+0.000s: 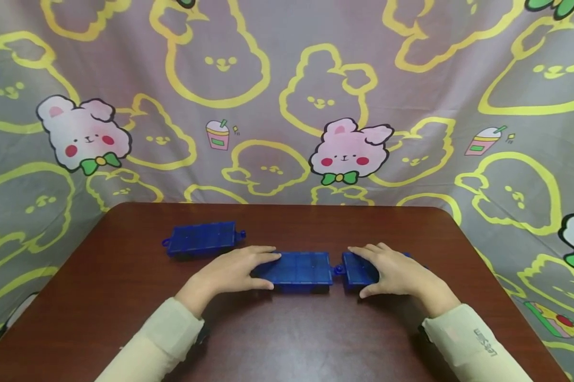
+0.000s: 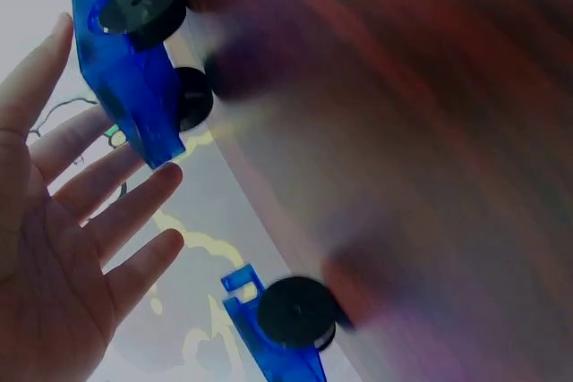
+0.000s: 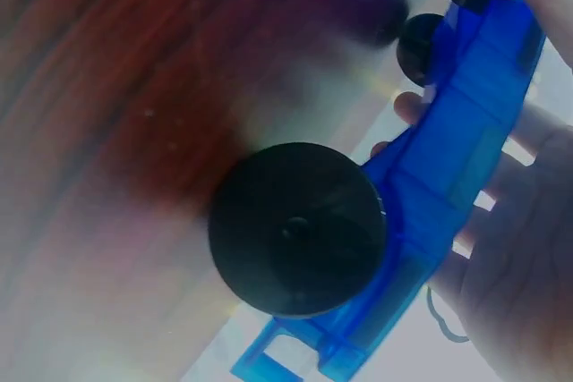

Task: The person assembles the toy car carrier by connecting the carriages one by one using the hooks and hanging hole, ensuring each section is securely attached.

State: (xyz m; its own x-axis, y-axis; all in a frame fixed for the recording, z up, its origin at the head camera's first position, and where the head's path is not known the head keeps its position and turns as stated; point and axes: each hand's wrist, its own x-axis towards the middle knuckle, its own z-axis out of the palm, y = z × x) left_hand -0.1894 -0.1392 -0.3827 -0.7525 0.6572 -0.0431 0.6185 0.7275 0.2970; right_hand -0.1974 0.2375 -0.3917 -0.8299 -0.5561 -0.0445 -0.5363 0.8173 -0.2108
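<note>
On the table a blue toy train wagon (image 1: 301,269) with black wheels lies in the middle. My left hand (image 1: 239,269) spreads around its left end, thumb at the near side and fingers at the far side. In the left wrist view those fingers (image 2: 134,212) are straight beside the wagon (image 2: 125,78). To the right, my right hand (image 1: 396,269) grips a second blue wagon (image 1: 358,269) across its sides, covering much of it. The right wrist view shows that wagon (image 3: 448,167) between thumb and fingers, a black wheel (image 3: 297,230) close up. The two wagons meet end to end at a coupling (image 1: 338,270).
A third blue wagon (image 1: 202,239) stands farther back on the left, with a loop at its left end and a peg at its right. Behind the brown table (image 1: 101,307) hangs a patterned curtain (image 1: 268,122).
</note>
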